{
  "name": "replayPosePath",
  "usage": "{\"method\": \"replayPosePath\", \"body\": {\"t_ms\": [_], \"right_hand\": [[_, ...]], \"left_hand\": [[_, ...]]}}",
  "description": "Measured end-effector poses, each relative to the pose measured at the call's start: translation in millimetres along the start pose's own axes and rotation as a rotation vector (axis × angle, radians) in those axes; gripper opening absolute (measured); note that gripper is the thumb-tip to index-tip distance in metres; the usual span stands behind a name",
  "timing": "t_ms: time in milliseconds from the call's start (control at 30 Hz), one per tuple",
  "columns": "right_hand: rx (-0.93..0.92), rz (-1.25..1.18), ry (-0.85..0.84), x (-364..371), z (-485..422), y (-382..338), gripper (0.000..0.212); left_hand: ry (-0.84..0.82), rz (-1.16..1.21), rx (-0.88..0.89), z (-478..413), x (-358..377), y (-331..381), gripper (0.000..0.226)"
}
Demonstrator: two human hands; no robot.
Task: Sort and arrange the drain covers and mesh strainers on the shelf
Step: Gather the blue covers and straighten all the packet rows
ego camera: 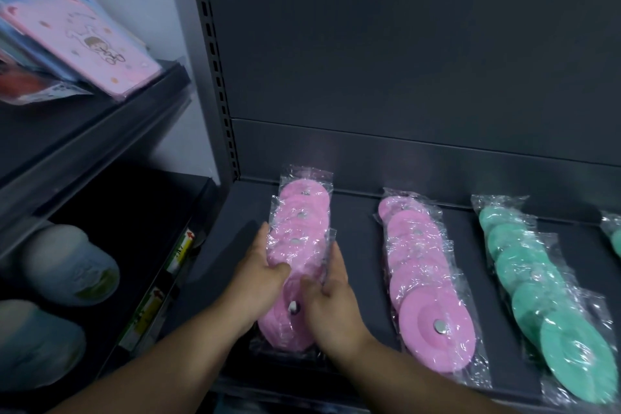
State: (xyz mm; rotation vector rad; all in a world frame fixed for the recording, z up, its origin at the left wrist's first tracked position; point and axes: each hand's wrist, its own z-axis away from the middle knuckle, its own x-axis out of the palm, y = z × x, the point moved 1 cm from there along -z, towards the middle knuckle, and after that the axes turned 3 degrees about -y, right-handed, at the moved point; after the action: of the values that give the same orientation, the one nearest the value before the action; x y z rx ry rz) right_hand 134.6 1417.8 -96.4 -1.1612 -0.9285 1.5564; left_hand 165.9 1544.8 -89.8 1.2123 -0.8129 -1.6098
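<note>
A row of pink drain covers in clear plastic bags lies overlapped on the dark shelf, running from the back to the front. My left hand holds the row's left edge, thumb laid over a bag. My right hand holds its right edge, fingers along the side and thumb on top. A second pink row lies to the right. A row of green drain covers lies further right.
Another green bagged piece shows at the far right edge. To the left stands a neighbouring shelf unit with pink printed packs above and pale rounded bottles below. The slotted upright divides the two units.
</note>
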Motion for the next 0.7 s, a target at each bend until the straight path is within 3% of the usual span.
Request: {"method": "replayPosePath", "body": {"t_ms": [267,433,600,700], "right_hand": [[0.069,-0.016,0.105,-4,-33,-14,0.089],[0.117,-0.038,0.040,1,-32,-20,0.076],[0.090,-0.025,0.148,-13,-60,-31,0.077],[0.101,-0.014,0.148,-14,-76,-38,0.068]], "left_hand": [[0.012,0.079,-0.007,-27,-14,10,0.077],[-0.050,0.050,-0.023,-40,-6,16,0.071],[0.050,-0.020,-0.014,-66,-18,28,0.077],[-0.032,-0.141,0.019,-76,-9,32,0.076]]}}
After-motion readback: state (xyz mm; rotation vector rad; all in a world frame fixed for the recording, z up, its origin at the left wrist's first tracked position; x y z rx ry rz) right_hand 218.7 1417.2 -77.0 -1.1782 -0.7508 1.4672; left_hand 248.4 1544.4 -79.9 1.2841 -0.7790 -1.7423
